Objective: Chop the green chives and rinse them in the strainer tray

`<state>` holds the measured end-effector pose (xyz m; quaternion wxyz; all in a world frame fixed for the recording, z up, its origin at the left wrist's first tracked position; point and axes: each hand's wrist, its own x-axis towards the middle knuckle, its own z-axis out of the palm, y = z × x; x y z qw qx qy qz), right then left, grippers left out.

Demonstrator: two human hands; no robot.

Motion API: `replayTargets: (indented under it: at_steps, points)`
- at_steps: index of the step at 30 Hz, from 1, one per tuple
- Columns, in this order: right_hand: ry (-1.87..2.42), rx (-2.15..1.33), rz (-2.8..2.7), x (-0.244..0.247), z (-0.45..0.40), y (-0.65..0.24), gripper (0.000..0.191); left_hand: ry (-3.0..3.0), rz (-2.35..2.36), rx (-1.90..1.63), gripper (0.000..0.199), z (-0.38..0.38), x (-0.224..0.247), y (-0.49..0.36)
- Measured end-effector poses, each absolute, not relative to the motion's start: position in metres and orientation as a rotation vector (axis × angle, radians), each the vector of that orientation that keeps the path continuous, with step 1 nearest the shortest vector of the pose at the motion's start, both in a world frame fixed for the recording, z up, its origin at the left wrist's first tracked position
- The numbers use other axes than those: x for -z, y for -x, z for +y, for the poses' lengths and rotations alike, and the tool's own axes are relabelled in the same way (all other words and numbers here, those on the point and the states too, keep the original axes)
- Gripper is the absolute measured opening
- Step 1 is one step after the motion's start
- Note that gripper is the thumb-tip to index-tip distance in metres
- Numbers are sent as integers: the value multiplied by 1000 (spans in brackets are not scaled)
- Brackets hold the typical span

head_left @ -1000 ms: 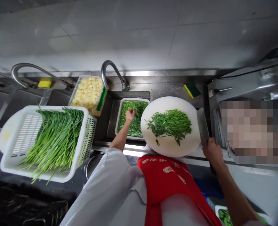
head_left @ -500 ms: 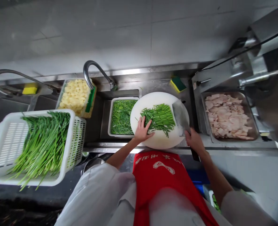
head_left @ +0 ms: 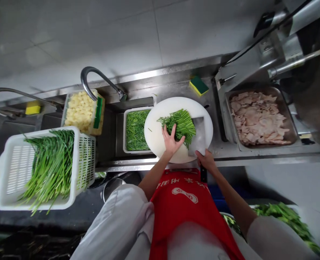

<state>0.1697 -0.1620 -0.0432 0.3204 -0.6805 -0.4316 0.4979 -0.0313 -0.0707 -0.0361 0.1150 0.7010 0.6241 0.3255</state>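
Cut green chives (head_left: 185, 122) lie in a pile on a round white cutting board (head_left: 156, 141). My left hand (head_left: 172, 141) rests on the near left side of the pile, its fingers spread. In my right hand (head_left: 206, 160) is the black handle of a cleaver (head_left: 199, 135). The broad blade lies nearly flat on the board, against the pile's right side. Part of the blade's edge by the chives is hard to make out. Left of the board, a white basket (head_left: 124, 135) full of cut greens sits in the sink.
Long chives (head_left: 51, 169) fill a white basket (head_left: 6, 173) at left. Behind it stands a tub of pale yellow chunks (head_left: 80, 112). A faucet (head_left: 100, 76) arches over the sink. At right is a metal tray (head_left: 257, 147) of sliced meat; a sponge (head_left: 199, 86) lies behind the board.
My right hand has brought the cleaver leftward, its blade now lower and against the chives. The pile is more bunched. My left hand's fingers have spread wider, and the view has shifted.
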Motion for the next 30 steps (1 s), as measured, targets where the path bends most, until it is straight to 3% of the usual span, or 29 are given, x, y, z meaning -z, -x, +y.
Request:
replayTargets:
  at_steps: [7, 16, 30]
  points:
    - [1643, -1433, -1152, 42, -164, -106, 34, -2191, 1805, -939, 82, -84, 39, 11]
    - [1589, -1465, -1203, 51, -175, -66, 30, -2150, 1736, -1077, 51, -90, 45, 44]
    - [1580, -1534, -1598, 28, -149, 43, 22, -1645, 2225, -1237, 51, -55, 62, 209]
